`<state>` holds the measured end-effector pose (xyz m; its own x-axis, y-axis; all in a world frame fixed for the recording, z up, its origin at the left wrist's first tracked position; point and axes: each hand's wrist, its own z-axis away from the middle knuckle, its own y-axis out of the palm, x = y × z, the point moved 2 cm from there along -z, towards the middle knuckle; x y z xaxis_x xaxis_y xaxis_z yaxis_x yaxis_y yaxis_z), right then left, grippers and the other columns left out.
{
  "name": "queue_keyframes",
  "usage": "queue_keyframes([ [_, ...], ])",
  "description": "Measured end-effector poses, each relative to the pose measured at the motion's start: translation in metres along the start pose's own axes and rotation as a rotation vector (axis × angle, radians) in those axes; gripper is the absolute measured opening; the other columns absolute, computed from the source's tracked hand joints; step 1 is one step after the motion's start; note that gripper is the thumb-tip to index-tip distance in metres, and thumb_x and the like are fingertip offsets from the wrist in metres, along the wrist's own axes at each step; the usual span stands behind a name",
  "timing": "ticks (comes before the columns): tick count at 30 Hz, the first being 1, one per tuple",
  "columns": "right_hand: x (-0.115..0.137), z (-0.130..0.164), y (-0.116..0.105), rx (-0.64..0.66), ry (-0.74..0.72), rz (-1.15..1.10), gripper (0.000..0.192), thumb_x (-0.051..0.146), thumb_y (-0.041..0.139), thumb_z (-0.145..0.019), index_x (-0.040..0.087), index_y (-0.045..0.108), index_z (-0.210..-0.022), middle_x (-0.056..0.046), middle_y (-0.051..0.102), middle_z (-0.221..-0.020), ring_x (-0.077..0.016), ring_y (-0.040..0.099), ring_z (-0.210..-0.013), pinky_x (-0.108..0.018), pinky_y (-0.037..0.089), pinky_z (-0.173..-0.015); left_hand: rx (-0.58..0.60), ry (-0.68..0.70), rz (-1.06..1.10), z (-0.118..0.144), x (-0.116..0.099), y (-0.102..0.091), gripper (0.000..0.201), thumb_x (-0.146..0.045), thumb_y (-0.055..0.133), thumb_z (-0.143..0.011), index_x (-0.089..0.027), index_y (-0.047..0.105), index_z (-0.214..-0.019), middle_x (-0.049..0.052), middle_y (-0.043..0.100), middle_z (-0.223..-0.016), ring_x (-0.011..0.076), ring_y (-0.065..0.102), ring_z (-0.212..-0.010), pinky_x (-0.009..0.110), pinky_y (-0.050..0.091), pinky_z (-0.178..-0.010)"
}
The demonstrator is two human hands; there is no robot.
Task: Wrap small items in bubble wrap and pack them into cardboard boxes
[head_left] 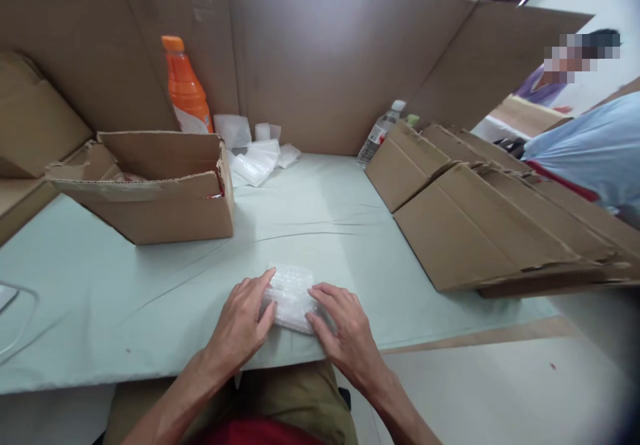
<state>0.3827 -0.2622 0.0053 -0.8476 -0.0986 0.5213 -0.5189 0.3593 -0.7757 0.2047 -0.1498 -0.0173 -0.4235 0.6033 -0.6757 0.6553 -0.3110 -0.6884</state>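
Observation:
A flat, clear bundle of bubble wrap lies on the pale green tablecloth near the front edge; whether anything is inside it, I cannot tell. My left hand grips its left side, thumb at the near part and fingers further up. On the opposite side, my right hand holds the right edge between curled fingers and thumb.
An open cardboard box stands at left, before an orange bottle. Several white wrapped packets lie by the cardboard partition. To the right are folded cardboard boxes, a clear bottle and other people.

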Motion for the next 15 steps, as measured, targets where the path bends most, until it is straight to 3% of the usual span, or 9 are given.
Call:
queue_keyframes([
  [2,0.002,0.001,0.002,-0.020,-0.069,0.056,0.028,0.023,0.060,-0.093,0.021,0.062,-0.122,-0.012,0.067,-0.121,-0.0275,0.062,-0.110,-0.044,0.050,-0.090,-0.035,-0.020,-0.026,-0.004,0.004,0.004,0.045,-0.024,0.049,-0.091,-0.017,0.052,-0.135,0.012,0.069,-0.112,0.0293,0.063,-0.103,0.050,0.051,-0.092],
  [6,0.004,-0.008,0.019,0.083,-0.136,0.100,0.030,0.016,0.063,-0.089,0.022,0.063,-0.118,-0.011,0.070,-0.116,-0.0277,0.063,-0.104,-0.044,0.050,-0.085,-0.113,-0.165,0.107,0.003,0.008,0.005,0.049,-0.035,0.055,-0.090,-0.019,0.051,-0.137,0.012,0.065,-0.118,0.0288,0.062,-0.108,0.049,0.051,-0.095],
  [11,0.002,-0.019,0.028,-0.080,0.072,-0.160,0.025,0.020,0.058,-0.093,0.021,0.065,-0.117,-0.008,0.074,-0.107,-0.0234,0.068,-0.098,-0.038,0.054,-0.086,-0.164,-0.464,0.616,0.021,0.003,0.001,0.073,-0.039,0.061,-0.085,-0.017,0.031,-0.148,0.016,0.059,-0.130,0.0247,0.065,-0.111,0.042,0.054,-0.095],
  [15,0.009,-0.015,0.021,0.037,0.130,-0.367,0.021,0.026,0.061,-0.090,0.023,0.069,-0.109,-0.007,0.073,-0.113,-0.0231,0.067,-0.106,-0.036,0.055,-0.094,-0.066,-0.501,0.840,0.019,-0.008,0.000,0.076,-0.029,0.058,-0.084,-0.014,0.025,-0.151,0.011,0.067,-0.113,0.0208,0.068,-0.101,0.036,0.056,-0.091],
])
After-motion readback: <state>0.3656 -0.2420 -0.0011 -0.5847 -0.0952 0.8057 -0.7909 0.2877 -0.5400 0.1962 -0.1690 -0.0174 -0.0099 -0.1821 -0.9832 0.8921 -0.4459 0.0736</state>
